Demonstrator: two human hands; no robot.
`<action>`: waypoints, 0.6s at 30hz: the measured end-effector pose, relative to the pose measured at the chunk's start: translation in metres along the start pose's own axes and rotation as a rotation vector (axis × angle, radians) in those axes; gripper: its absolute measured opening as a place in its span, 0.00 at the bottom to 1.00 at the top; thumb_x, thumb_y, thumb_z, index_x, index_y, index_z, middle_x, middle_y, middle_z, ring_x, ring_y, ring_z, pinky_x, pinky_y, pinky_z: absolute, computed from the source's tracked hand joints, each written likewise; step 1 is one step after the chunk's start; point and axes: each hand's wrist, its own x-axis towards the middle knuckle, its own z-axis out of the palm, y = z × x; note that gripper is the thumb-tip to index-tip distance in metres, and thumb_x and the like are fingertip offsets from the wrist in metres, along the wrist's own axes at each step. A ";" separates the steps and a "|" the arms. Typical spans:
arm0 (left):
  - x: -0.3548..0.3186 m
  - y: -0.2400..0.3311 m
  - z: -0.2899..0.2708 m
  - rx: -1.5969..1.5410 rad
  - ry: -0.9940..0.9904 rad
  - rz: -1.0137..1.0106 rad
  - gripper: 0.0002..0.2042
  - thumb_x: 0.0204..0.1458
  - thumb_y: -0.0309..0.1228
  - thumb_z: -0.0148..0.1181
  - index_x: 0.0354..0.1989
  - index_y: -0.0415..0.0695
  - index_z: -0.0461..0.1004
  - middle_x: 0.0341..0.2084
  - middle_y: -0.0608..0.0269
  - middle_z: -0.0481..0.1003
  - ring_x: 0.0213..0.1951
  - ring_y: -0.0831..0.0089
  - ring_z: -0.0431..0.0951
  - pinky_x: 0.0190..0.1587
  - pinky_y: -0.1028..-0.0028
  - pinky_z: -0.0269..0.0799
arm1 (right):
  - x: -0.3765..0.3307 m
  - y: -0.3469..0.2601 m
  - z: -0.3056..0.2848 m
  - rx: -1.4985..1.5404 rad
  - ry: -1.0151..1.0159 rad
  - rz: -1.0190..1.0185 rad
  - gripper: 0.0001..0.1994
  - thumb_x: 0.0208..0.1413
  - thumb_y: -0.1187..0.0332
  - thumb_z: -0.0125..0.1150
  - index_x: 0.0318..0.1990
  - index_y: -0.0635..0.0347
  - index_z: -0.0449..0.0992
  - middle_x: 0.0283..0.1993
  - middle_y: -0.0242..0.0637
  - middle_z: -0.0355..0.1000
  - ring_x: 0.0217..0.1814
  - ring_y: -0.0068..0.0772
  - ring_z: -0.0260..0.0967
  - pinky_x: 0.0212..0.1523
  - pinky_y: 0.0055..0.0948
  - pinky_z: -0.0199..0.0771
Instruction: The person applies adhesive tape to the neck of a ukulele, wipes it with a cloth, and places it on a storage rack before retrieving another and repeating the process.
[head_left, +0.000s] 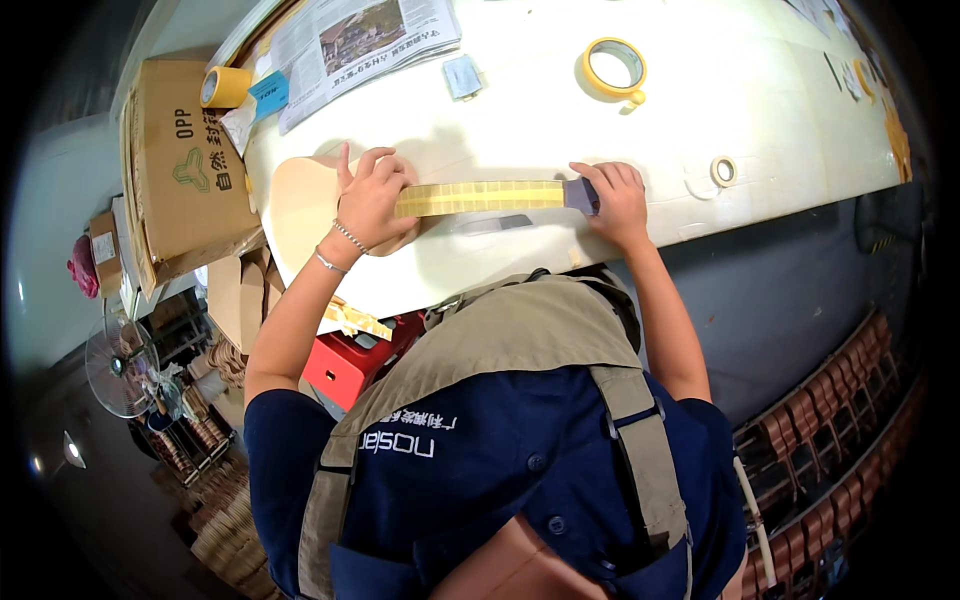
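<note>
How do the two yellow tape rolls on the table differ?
The roll near the top middle lies flat, its hole facing up, alone on bare table. The roll at the far left stands on edge beside the cardboard box and looks thicker. Both are yellow masking-type tape.

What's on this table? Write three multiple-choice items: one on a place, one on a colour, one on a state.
1. The newspaper lies
A. under the right hand
B. at the far side of the table, beyond the left hand
C. on the floor

2. The strip stretched between the two hands is
A. blue
B. red
C. yellow

3. The right hand
A. grips a dark tool at the strip's end
B. hangs empty off the table
C. holds a tape roll

Answers:
1 B: the paper is spread out at the table's top left, past the left hand.
2 C: the strip is pale yellow along its whole length.
3 A: its fingers are closed over the tool.
</note>
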 end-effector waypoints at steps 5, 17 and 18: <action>0.040 0.043 0.016 -0.056 -0.001 0.083 0.16 0.28 0.41 0.68 0.29 0.50 0.76 0.36 0.69 0.69 0.54 0.66 0.64 0.63 0.42 0.33 | -0.001 -0.001 0.002 0.022 0.027 -0.012 0.30 0.29 0.77 0.61 0.48 0.45 0.72 0.36 0.30 0.67 0.43 0.35 0.64 0.51 0.35 0.60; 0.047 0.106 -0.002 -0.326 0.581 0.014 0.16 0.41 0.32 0.66 0.41 0.53 0.79 0.46 0.65 0.71 0.56 0.59 0.65 0.61 0.57 0.50 | -0.014 -0.047 -0.013 0.060 0.321 0.082 0.22 0.42 0.67 0.64 0.49 0.54 0.72 0.46 0.40 0.68 0.51 0.41 0.63 0.56 0.42 0.59; 0.022 0.067 -0.014 -0.256 0.586 -0.074 0.17 0.41 0.31 0.66 0.43 0.50 0.78 0.47 0.63 0.71 0.56 0.59 0.64 0.59 0.59 0.57 | -0.020 -0.062 -0.013 0.112 0.372 0.130 0.23 0.43 0.67 0.64 0.50 0.55 0.71 0.47 0.42 0.67 0.50 0.42 0.64 0.56 0.42 0.60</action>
